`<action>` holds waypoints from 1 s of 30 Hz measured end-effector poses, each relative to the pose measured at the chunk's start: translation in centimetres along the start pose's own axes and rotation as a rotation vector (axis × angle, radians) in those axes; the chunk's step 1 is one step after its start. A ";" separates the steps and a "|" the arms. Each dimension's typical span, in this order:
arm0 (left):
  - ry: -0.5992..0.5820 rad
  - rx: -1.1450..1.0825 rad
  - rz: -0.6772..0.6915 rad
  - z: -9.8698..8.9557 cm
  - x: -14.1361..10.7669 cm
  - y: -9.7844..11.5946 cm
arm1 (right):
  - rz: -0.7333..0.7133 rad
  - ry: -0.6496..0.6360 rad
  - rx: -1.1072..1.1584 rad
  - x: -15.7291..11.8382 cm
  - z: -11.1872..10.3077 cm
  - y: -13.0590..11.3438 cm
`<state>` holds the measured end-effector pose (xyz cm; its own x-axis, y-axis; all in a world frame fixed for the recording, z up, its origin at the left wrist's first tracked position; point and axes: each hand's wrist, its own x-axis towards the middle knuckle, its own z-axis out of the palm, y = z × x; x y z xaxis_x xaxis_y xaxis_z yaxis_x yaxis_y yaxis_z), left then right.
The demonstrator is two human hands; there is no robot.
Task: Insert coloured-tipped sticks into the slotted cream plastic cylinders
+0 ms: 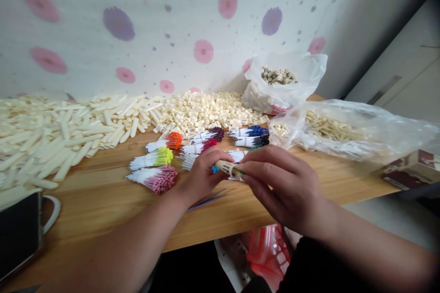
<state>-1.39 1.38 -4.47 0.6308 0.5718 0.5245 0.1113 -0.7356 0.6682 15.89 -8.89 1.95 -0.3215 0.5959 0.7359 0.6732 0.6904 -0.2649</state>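
Note:
My left hand [202,171] is closed round a cream slotted plastic tube [226,166], held just above the wooden table. At the tube's right end, the fingers of my right hand [278,183] are pinched together by some thin coloured tips; what exactly they grip is too small to make out. Behind and left of my hands lie bundles of white sticks with coloured tips: pink [164,178], yellow [163,156], orange [173,140], dark red, blue [257,131] and black. A few thin dark sticks [208,199] rest on the table below my left hand.
Cream tubes [65,132] and short slotted parts [206,112] are heaped along the back. Two plastic bags [254,91] [374,123] of small parts stand back right, near a box [412,169]. A dark-screened device [19,233] lies left; a red bag [270,256] hangs below the front edge.

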 end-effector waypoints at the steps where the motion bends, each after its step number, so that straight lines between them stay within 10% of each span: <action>1: 0.010 0.026 0.014 0.0 0.0 0.0 | 0.011 -0.002 -0.003 -0.1 0.2 0.2; 22: 0.253 0.364 0.133 0.5 -0.7 1.1 | 0.295 0.141 0.240 -1.6 1.8 0.9; 26: 0.224 0.291 0.090 0.5 -0.5 0.7 | 0.311 0.099 0.324 -1.4 0.2 5.0; 30: 0.234 0.154 -0.044 0.7 -0.1 0.0 | 0.632 0.073 -0.006 -2.0 -1.9 11.7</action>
<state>-0.93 1.09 -4.83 0.4303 0.6595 0.6164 0.2615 -0.7446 0.6141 25.65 -2.78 -1.48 0.1849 0.8581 0.4790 0.7218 0.2122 -0.6588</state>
